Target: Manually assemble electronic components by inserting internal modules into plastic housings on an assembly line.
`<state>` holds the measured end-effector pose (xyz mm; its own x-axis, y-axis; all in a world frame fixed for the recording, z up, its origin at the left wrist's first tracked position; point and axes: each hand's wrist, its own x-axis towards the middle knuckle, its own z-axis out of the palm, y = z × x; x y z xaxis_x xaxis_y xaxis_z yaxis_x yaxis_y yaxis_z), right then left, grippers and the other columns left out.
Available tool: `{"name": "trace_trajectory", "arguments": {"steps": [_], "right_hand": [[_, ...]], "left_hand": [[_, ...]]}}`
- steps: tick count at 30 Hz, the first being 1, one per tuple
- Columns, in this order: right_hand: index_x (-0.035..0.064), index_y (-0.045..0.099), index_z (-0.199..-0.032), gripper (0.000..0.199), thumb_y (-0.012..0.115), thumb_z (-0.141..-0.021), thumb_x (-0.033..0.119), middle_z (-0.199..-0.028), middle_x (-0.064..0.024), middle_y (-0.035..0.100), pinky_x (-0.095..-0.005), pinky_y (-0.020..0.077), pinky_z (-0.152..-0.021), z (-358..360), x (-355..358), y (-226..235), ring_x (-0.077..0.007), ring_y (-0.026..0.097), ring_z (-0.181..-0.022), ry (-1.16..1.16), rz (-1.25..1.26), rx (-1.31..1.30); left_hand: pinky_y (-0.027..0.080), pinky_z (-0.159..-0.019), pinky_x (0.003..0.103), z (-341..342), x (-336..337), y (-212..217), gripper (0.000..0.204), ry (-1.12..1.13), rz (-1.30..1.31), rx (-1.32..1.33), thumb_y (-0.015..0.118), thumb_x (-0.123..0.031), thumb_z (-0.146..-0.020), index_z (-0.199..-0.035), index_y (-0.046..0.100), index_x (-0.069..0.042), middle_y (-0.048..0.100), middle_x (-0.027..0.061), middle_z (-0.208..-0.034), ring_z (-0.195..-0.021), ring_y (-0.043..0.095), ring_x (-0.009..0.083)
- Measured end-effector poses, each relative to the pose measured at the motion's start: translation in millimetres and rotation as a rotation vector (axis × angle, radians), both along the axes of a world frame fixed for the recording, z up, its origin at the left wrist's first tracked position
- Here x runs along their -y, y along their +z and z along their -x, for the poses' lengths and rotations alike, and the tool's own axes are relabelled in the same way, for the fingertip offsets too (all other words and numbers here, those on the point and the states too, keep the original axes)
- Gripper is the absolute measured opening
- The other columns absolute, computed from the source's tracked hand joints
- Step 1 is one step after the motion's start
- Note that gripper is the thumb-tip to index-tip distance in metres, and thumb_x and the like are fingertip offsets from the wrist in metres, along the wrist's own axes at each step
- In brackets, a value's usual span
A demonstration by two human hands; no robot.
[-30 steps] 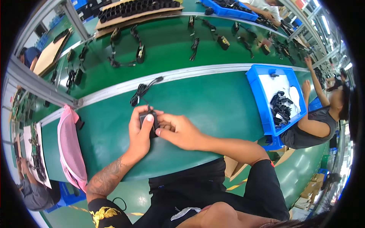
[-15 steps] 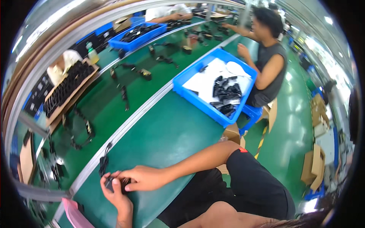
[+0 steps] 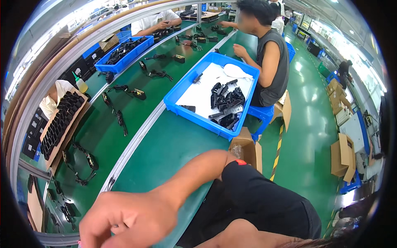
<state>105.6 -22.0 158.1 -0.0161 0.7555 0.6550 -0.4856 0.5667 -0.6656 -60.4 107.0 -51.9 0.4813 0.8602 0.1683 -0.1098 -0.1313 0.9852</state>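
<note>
My right hand [image 3: 128,217] is large and close at the lower left, its fingers curled inward. Whatever it may hold is hidden by the hand itself. My left hand is out of sight. Just beyond my right knuckles, a short piece of black cable [image 3: 111,183] shows against the metal rail [image 3: 136,139]. Under my forearm lies the green work surface [image 3: 165,153].
A blue bin [image 3: 198,120] with black plastic parts [image 3: 226,101] stands ahead. Past the rail, circuit boards with cables [image 3: 89,159] lie on a green belt. A rack of black housings [image 3: 62,124] is at left. A co-worker [image 3: 271,62] sits beyond the bin.
My right hand has come up closer and larger, away from the black cabled device both hands held. My left hand and that device have gone from sight. The view has shifted.
</note>
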Motion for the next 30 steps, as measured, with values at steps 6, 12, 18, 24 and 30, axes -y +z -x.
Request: {"name": "trace_trajectory", "arguments": {"steps": [6,12,18,24,30], "right_hand": [[-0.011,0.064,-0.097,0.048,0.039,-0.11,0.028,-0.161,-0.0364,0.022,-0.0675,0.0255,-0.113,-70.4,15.0,-50.4,-0.0557,0.023,-0.148,-0.404,-0.891,0.537],[-0.0111,0.063,-0.1,0.048,0.039,-0.109,0.03,-0.159,-0.0374,0.023,-0.067,0.0268,-0.112,-21.2,-33.8,-78.2,-0.0561,0.025,-0.146,-0.263,-0.93,0.146],[-0.0112,0.062,-0.102,0.048,0.039,-0.109,0.031,-0.158,-0.0383,0.024,-0.0665,0.028,-0.112,14.7,-69.1,-93.5,-0.0565,0.027,-0.145,-0.069,-0.969,-0.101],[-0.0113,0.06,-0.105,0.049,0.04,-0.109,0.033,-0.156,-0.0393,0.025,-0.0659,0.0293,-0.111,38.6,-87.9,-91.5,-0.0569,0.028,-0.143,0.081,-1.001,-0.217],[-0.0114,0.059,-0.107,0.05,0.04,-0.108,0.035,-0.154,-0.0402,0.027,-0.0654,0.0306,-0.11,62.3,-104.2,-90.8,-0.0573,0.03,-0.141,0.227,-1.025,-0.297]], "left_hand": [[0.053,-0.091,0.037,5.2,-14.4,-24.4,0.043,-0.033,0.042,0.057,0.068,-0.023,-0.098,-0.131,0.05,-0.002,0.067,0.0145,-0.108,-0.095,0.065,0.0221],[0.053,-0.091,0.037,10.3,1.7,16.8,0.043,0.026,0.072,0.022,0.07,-0.021,-0.096,-0.128,0.05,-0.001,0.068,0.0159,-0.108,-0.094,0.066,0.0227],[0.053,-0.092,0.038,6.5,1.7,19.2,0.038,0.031,0.086,0.0,0.07,-0.017,-0.095,-0.125,0.05,-0.002,0.069,0.0162,-0.108,-0.095,0.067,0.0234],[0.053,-0.093,0.039,17.9,-0.4,21.3,0.035,-0.019,0.059,-0.011,0.07,-0.013,-0.095,-0.122,0.051,-0.002,0.069,0.0163,-0.108,-0.097,0.067,0.0231],[0.052,-0.093,0.039,14.9,4.3,16.0,0.037,-0.009,0.096,-0.025,0.07,-0.014,-0.094,-0.124,0.051,-0.003,0.068,0.0165,-0.107,-0.098,0.066,0.0226]]}}
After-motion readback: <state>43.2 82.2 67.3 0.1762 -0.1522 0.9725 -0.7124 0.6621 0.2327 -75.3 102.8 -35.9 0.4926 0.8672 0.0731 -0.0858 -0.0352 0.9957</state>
